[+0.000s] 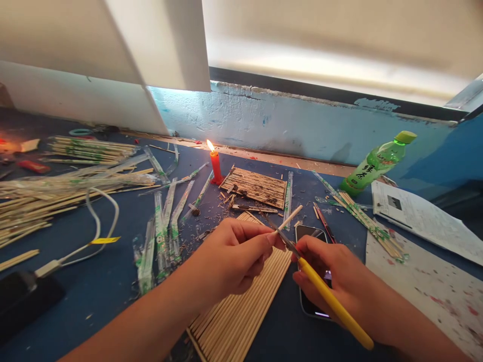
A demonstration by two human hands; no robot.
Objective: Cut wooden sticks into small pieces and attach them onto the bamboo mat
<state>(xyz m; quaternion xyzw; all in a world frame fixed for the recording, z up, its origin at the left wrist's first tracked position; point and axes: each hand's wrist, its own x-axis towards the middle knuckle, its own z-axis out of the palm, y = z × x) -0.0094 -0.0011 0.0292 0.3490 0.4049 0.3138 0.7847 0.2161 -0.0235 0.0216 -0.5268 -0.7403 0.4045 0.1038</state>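
My left hand is closed in a pinch on a short wooden chopstick, whose pale end points up and right. My right hand is wrapped around a knife with a long yellow handle. Its narrow metal blade lies against the chopstick just beyond my left fingertips. Beneath both hands is a flat panel of chopsticks laid side by side. A smaller, darkened stick panel lies farther back, with dark crumbs on it. Partly hidden under my right hand is a phone.
A lit red candle stands behind the panels. Torn wrappers and wrapped chopsticks lie to the left, near a white cable. Rightward are a green tea bottle, papers and more wrapped chopsticks.
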